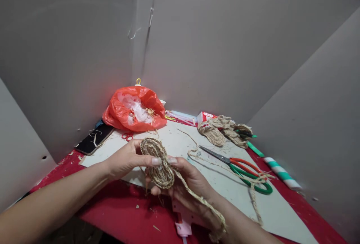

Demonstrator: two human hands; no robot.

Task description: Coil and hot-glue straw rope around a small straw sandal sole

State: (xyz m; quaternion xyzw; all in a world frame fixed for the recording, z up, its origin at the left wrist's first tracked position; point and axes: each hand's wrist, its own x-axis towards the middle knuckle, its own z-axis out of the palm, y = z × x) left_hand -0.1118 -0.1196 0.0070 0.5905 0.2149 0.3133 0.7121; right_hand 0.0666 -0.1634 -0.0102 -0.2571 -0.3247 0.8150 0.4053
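A small sole-shaped coil of braided straw (158, 161) is held up over the table's front edge. My left hand (132, 160) grips its left side, the thumb lying across the middle. My right hand (187, 178) has its thumb and fingers on the right side of the coil. From there a loose braid (201, 200) hangs down over my right wrist. Beneath my right hand a pink glue gun (183, 226) is partly visible, mostly covered by the hand. Scissors (239, 165) with red and green handles lie on the white board (281, 208), a straw cord across them.
An orange plastic bag (115, 111) with straw scraps stands at the back left, beside a black phone (95, 138). Several woven straw pieces (212, 133) lie at the back right, near a green-and-white striped roll (282, 172). Grey panels (197, 49) enclose the red table (120, 210).
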